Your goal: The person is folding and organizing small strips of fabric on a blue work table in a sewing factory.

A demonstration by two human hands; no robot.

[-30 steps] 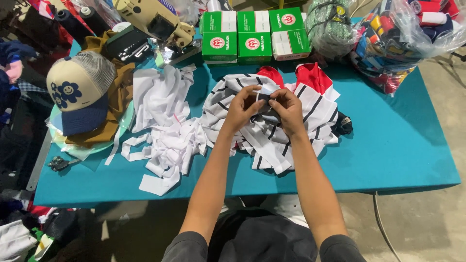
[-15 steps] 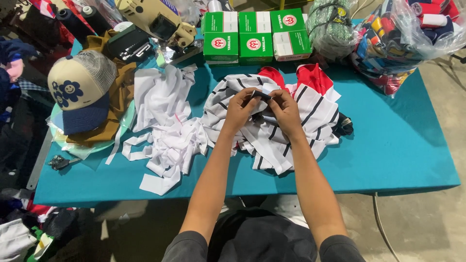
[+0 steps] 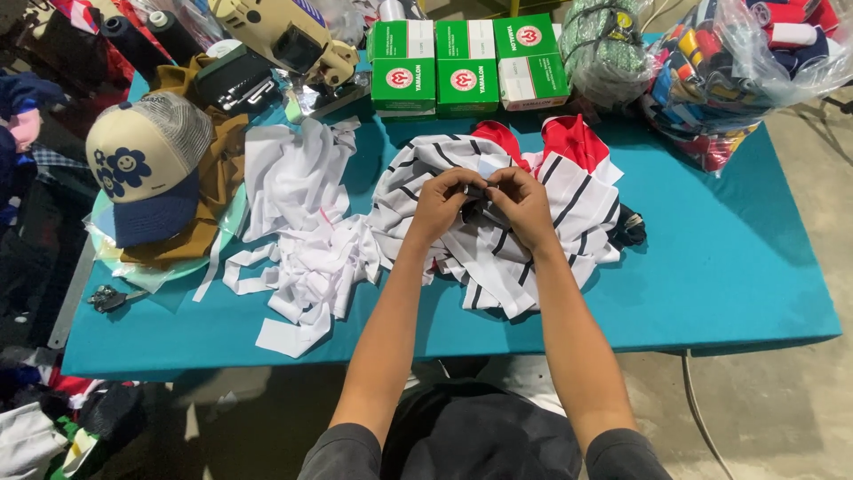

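hands barely moved: left hand, right hand seemingly pinch striped fabric.

1. A small dark item is pinched between the left hand and the right hand; the fingers cover most of it, and its kind cannot be told.
2. The striped fabric pile is partly hidden beneath both hands.
3. A dark object at the pile's right edge is half buried under cloth, possibly a tool.
4. The sewing machine is cut off by the top edge.
5. The clear bag of coloured goods runs off the top right corner.
6. A small metal object at the table's left edge is too small to identify.
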